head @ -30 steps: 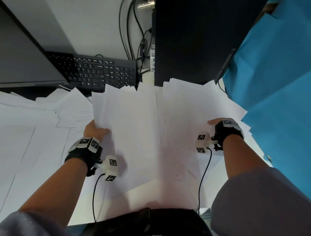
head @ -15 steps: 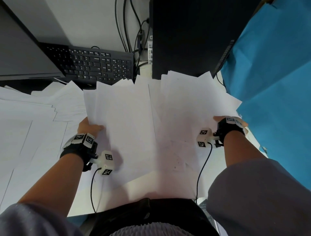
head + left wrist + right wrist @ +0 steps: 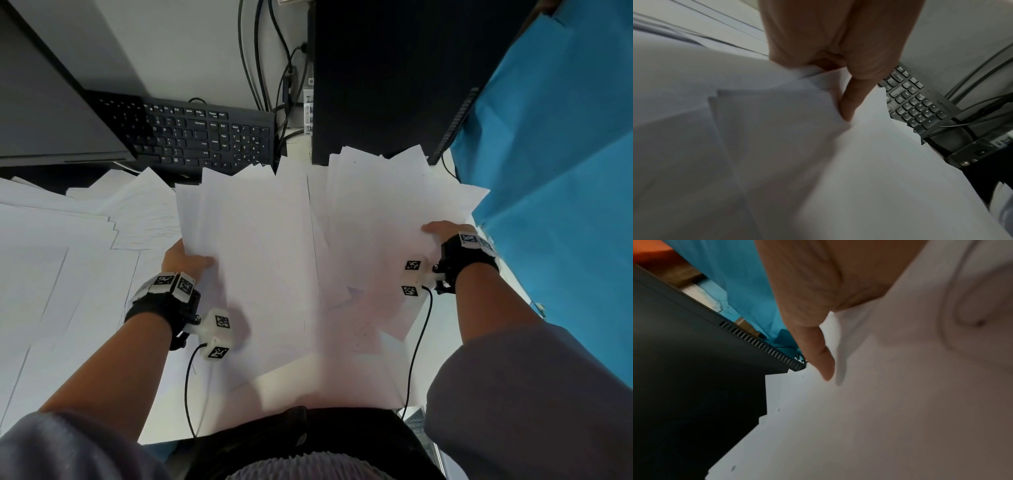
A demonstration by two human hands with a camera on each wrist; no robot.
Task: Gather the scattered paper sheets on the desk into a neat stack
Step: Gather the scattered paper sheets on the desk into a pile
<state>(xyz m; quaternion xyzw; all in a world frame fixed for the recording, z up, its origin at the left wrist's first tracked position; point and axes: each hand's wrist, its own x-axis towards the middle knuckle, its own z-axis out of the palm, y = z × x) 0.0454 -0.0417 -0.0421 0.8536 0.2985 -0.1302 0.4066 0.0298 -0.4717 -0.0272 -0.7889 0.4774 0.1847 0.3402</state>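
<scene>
Two loose bundles of white paper are held up over the desk. My left hand (image 3: 185, 260) grips the left bundle (image 3: 253, 260) at its left edge, thumb on top, fingers hidden beneath; the thumb (image 3: 851, 100) presses the sheets (image 3: 818, 162) in the left wrist view. My right hand (image 3: 442, 233) holds the right bundle (image 3: 387, 233) at its right edge, thumb (image 3: 818, 353) lying on the paper (image 3: 879, 402). The two bundles overlap in the middle. More sheets (image 3: 61, 260) lie spread on the desk at the left.
A black keyboard (image 3: 205, 137) lies behind the papers, with a dark monitor (image 3: 44, 113) at the left. A black computer case (image 3: 394, 75) stands at the back right, cables (image 3: 270, 85) beside it. Blue cloth (image 3: 555, 171) hangs on the right.
Both hands have drawn the paper bundles toward me and slightly upward. The right hand has shifted outward along its bundle's edge. Both grips stay the same.
</scene>
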